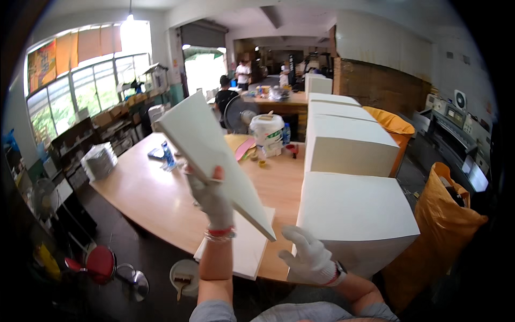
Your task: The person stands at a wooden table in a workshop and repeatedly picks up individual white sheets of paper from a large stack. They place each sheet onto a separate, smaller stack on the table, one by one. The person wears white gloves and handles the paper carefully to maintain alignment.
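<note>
The left hand (211, 197), gloved, grips a white board (214, 158) by its near edge – thumb on the upper face, the other fingers hidden beneath. The board is lifted off the wooden table (145, 193) and tilted, its far corner high above the table and its near corner hanging over a second white sheet (241, 249) that lies flat at the table's near edge; the lifted board hides part of that sheet.

The right hand (308, 256), also gloved, is held low at the table's near edge, just beside the sheet, fingers spread and empty. Its palm cannot be seen.

White stacks (348, 214) stand in a row along the table's right side. A white bucket (266, 133) sits at the table's far end; the small items around it are too small to tell. An orange bag (442, 236) stands right of the table – its contents are dark and unclear. A bowl with a brush (184, 276) sits below the table's near edge.
</note>
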